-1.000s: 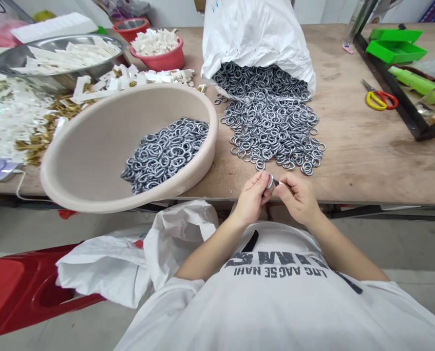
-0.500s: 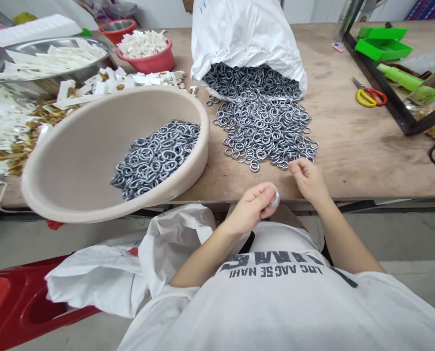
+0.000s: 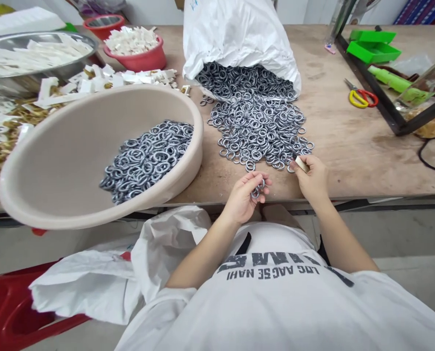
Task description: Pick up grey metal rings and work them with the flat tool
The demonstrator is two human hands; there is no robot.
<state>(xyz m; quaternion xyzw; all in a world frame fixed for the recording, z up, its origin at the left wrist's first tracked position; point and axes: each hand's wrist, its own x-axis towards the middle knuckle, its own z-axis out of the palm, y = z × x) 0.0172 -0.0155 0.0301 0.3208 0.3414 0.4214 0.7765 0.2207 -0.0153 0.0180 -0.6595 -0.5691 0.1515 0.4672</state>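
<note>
Grey rings (image 3: 257, 189) are held in my left hand (image 3: 244, 195), its fingers curled round them above the table's front edge. My right hand (image 3: 313, 179) pinches a small pale piece with a dark tip (image 3: 302, 164) at the near right side of the ring pile. The loose pile of grey rings (image 3: 261, 126) spills from the mouth of a white sack (image 3: 239, 34) onto the wooden table (image 3: 334, 146). Left of the pile, a large beige basin (image 3: 56, 151) leans with many grey rings (image 3: 147, 161) inside.
Red bowls, one with white pieces (image 3: 133, 41), and a steel basin (image 3: 45, 73) stand at the back left. On the right are scissors (image 3: 361, 97), green trays (image 3: 373, 48) and a black frame (image 3: 388, 109). A red stool (image 3: 12, 302) is at the lower left.
My left hand has turned and loosened, showing the rings in it. The pale piece now shows in my right hand. The whole view has shifted slightly, with the table's objects farther left.
</note>
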